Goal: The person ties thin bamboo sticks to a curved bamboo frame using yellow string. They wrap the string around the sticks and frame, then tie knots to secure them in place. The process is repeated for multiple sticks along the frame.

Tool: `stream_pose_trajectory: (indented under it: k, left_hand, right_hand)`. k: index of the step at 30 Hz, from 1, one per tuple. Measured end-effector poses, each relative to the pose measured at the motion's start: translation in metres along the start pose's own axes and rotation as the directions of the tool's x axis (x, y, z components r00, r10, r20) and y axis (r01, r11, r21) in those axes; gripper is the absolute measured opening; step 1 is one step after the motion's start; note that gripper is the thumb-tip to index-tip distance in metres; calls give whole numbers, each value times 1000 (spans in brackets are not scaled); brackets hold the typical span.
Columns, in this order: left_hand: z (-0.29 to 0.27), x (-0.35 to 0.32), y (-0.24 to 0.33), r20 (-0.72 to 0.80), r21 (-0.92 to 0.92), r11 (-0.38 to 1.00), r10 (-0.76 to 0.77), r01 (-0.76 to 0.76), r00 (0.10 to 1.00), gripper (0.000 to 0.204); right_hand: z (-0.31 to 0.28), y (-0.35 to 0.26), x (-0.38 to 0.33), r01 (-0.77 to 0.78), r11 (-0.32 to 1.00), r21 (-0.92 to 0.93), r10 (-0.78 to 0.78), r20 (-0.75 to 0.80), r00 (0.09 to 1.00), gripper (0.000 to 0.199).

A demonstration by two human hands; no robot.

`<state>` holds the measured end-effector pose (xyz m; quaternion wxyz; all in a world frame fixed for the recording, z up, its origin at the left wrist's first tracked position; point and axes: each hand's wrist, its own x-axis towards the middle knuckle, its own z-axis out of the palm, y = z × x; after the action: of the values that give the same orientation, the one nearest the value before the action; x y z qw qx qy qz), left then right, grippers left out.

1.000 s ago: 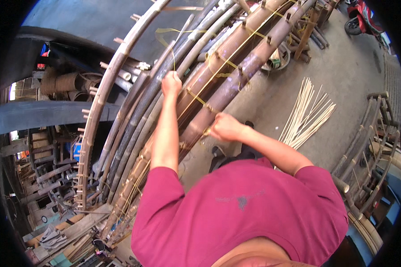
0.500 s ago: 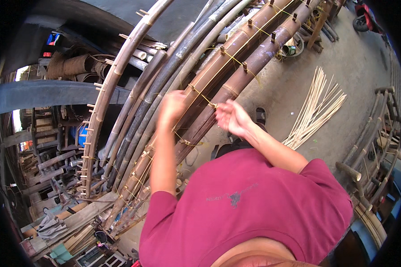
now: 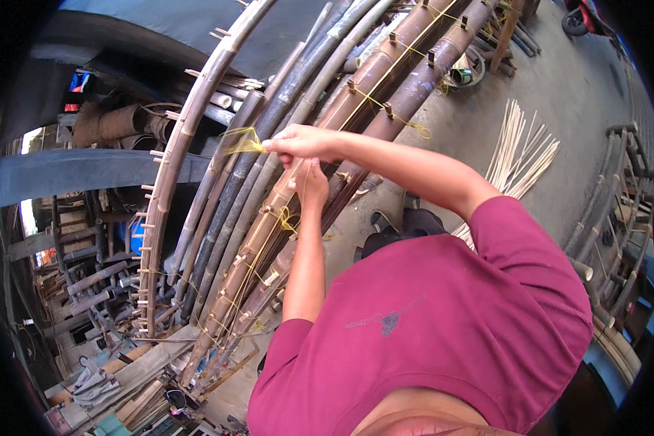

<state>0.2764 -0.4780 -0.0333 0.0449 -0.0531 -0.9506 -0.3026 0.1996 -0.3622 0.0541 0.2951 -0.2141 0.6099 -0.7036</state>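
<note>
The right hand (image 3: 298, 142) has crossed over to the left and now pinches a loose tuft of yellow twine (image 3: 243, 140), fingers closed on it above the dark bamboo poles (image 3: 269, 123); half a second ago that hand sat further right, beside the left, with the twine drawn short between them. The left hand (image 3: 311, 174) has stayed low, just under the right wrist, resting on the brown poles (image 3: 370, 80) near a wooden peg (image 3: 341, 176); its fingers look curled, but whether they grip the strand cannot be told. So the twine has been pulled out sideways, away from the pegs, which reads as slack being drawn through or a loop being opened before it is cinched. More twine runs along the brown poles from peg to peg, with a knot (image 3: 285, 218) just below the hands and another loose end (image 3: 418, 129) further up on the right. The poles lie side by side in a long curved bundle running from near left to far right, with a paler curved pole (image 3: 168, 167) studded with pegs on the far left. On the ground to the right lies a fan of thin pale splints (image 3: 519, 156), well apart from the hands.
</note>
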Motion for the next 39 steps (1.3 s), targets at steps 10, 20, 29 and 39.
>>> stream_pose_trajectory:
  k: [10, 20, 29, 39]
  left_hand:
    - [-22, 38, 28, -125, -477, 879, -44, -21, 991, 22]
    - [-18, 117, -72, 67, 200, 980, -28, 14, 997, 34]
    - [-123, -94, -123, 300, -123, 977, -128, 171, 945, 28]
    - [-90, -105, -115, 41, 69, 992, -110, 107, 993, 39]
  right_hand:
    - [44, 93, -160, 37, 821, -570, -7, 55, 998, 44]
    - [118, 112, -153, 94, 209, -973, 23, 101, 995, 26]
    - [212, 149, -110, 194, 365, 911, 524, -373, 766, 32]
    - [183, 37, 53, -227, 264, -937, -167, -276, 946, 66]
